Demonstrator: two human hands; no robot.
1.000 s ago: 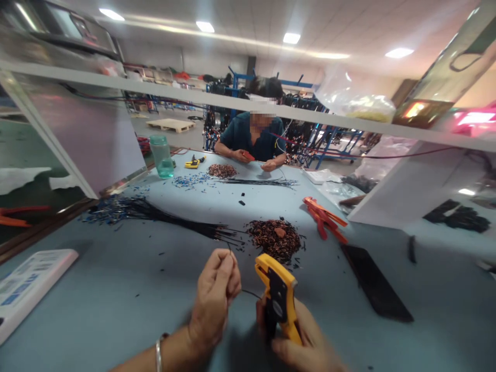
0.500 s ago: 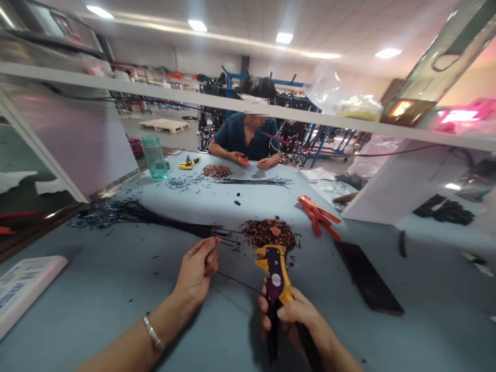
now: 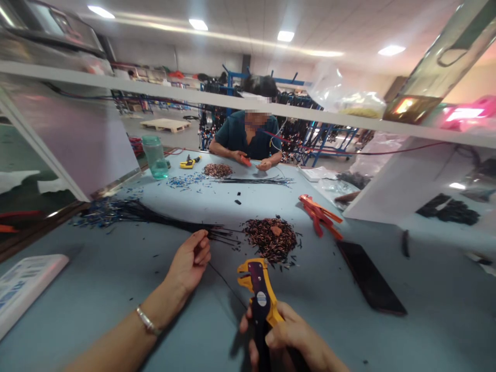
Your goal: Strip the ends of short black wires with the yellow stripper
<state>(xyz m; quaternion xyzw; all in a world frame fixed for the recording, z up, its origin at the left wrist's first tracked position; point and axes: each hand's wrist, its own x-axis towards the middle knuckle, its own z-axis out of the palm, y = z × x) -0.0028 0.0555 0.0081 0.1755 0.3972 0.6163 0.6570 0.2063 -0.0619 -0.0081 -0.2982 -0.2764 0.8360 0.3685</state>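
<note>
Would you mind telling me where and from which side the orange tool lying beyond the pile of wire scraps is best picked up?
Grip the orange tool by its long handles, which splay toward the near right. Come from above on that side: it lies flat on the table, so only the upper faces are free. The right hand is nearer, but is closed on the yellow stripper.

Left hand (image 3: pixel 190 258) reaches forward, fingers loosely curled; right hand (image 3: pixel 289 338) fisted.
</note>
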